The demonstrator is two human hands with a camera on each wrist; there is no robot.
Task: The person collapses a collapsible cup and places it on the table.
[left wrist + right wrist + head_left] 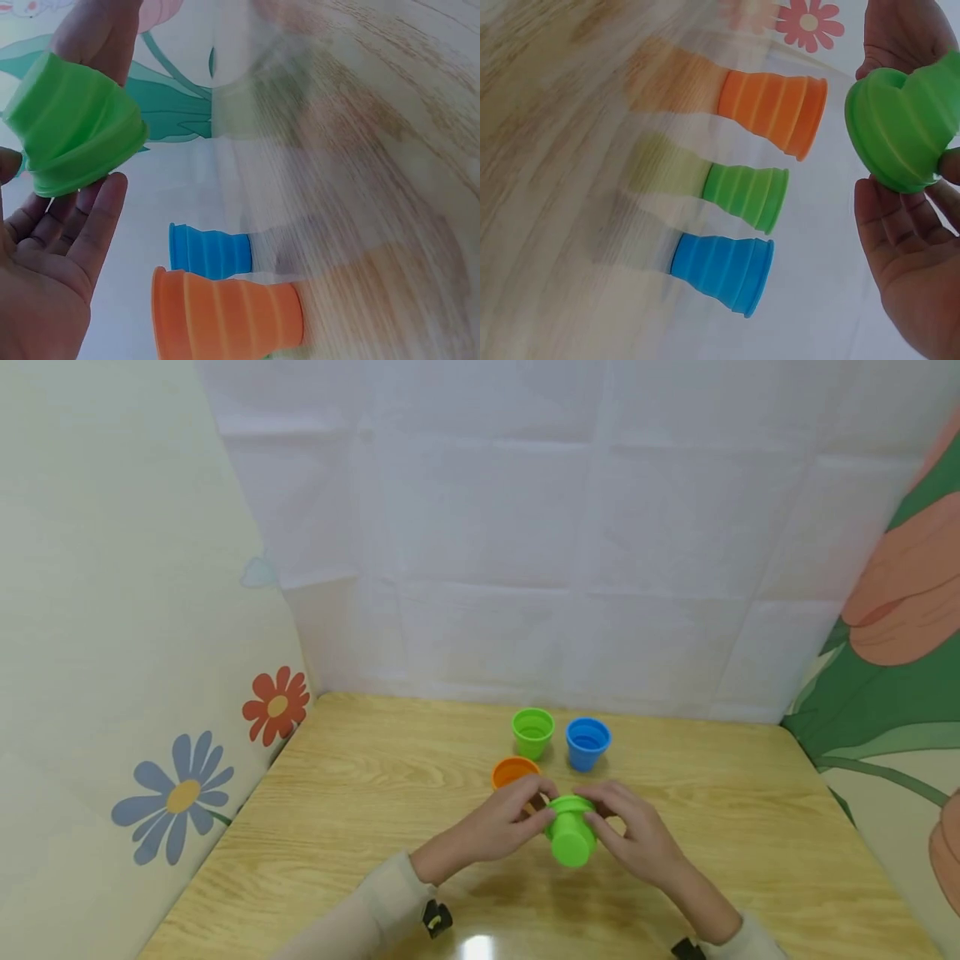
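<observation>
Both hands hold a green collapsible cup (pixel 572 839) above the table, its base tipped toward me. My left hand (pixel 510 820) pinches the rim side from the left, and my right hand (pixel 637 837) pinches it from the right. In the left wrist view the wall of this green cup (pixel 79 124) looks skewed, with its rings partly folded near the rim. A dent shows in the same green cup (pixel 907 124) in the right wrist view. Just beyond my left hand stands an orange cup (pixel 513 770), partly hidden by the fingers.
Behind the hands, a second green cup (pixel 532 735) and a blue cup (pixel 587 745) stand upright with mouths up on the wooden table (pixel 390 760). A white sheet (pixel 480 527) hangs along the back edge. Flower-printed panels (pixel 172 793) flank both sides.
</observation>
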